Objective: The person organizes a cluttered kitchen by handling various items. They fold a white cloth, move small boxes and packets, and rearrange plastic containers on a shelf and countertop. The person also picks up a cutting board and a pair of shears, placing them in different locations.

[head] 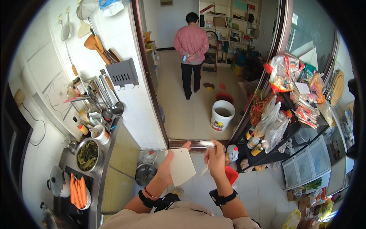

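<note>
My left hand (166, 167), with a red bracelet and a black strap at the wrist, holds a flat off-white board (182, 167) with rounded corners and a small hole near one edge. To its right, my right hand (216, 157) is raised with bent fingers around a crumpled white piece (206, 143), perhaps tissue or thin plastic; its exact kind is blurred. Part of this white material hangs below the fingers. Board and right hand are apart. The floor and doorway sill lie beyond both hands.
At left, a counter bears a metal pot of green vegetables (88, 156), carrots (78, 191) in a bowl and a lidded pot (59, 181). Ahead, a white bucket (222, 116) stands past the doorway, and a person (191, 48) faces away. A crowded black shelf (294, 130) stands at right.
</note>
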`<act>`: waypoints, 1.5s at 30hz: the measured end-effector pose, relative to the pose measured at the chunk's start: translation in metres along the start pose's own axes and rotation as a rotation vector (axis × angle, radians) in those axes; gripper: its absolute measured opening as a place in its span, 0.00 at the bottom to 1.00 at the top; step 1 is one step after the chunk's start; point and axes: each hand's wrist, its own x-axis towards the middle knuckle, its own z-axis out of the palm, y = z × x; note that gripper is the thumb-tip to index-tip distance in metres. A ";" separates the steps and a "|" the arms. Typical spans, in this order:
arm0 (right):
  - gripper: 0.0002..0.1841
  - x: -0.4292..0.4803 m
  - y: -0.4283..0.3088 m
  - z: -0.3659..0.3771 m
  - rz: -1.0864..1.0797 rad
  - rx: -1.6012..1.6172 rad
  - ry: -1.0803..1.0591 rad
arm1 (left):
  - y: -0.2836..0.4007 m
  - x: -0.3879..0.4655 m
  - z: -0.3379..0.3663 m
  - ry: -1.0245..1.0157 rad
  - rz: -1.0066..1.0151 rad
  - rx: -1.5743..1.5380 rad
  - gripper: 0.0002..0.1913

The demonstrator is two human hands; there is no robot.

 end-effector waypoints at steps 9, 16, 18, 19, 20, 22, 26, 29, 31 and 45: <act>0.19 0.023 0.009 0.052 -0.596 -0.697 0.082 | -0.008 0.111 -0.083 0.004 -0.180 -0.036 0.25; 0.17 -0.053 -0.008 -0.015 0.237 -0.098 0.195 | -0.067 0.144 -0.060 -0.282 -0.384 0.348 0.33; 0.15 -0.087 0.003 -0.029 0.256 -0.011 0.404 | -0.097 0.138 -0.039 -0.365 -0.461 0.420 0.30; 0.14 -0.111 0.009 -0.037 0.234 0.118 0.493 | -0.108 0.128 -0.030 -0.475 -0.552 0.452 0.27; 0.13 -0.137 0.016 -0.048 0.253 0.232 0.679 | -0.118 0.122 -0.021 -0.578 -0.626 0.478 0.25; 0.11 -0.195 0.049 -0.079 0.276 0.361 1.063 | -0.134 0.121 -0.004 -0.791 -0.759 0.532 0.23; 0.02 -0.348 0.104 -0.118 0.024 0.759 1.776 | -0.169 0.127 -0.006 -0.765 -1.022 0.570 0.19; 0.02 -0.483 0.157 -0.121 -0.220 1.086 2.102 | -0.196 0.125 -0.003 -0.772 -1.075 0.639 0.16; 0.02 -0.528 0.149 -0.123 -0.307 1.098 2.212 | -0.216 0.125 -0.002 -0.724 -1.107 0.634 0.14; 0.02 -0.711 0.166 -0.242 -0.890 1.097 2.621 | -0.366 0.016 0.162 -0.744 -1.134 0.576 0.13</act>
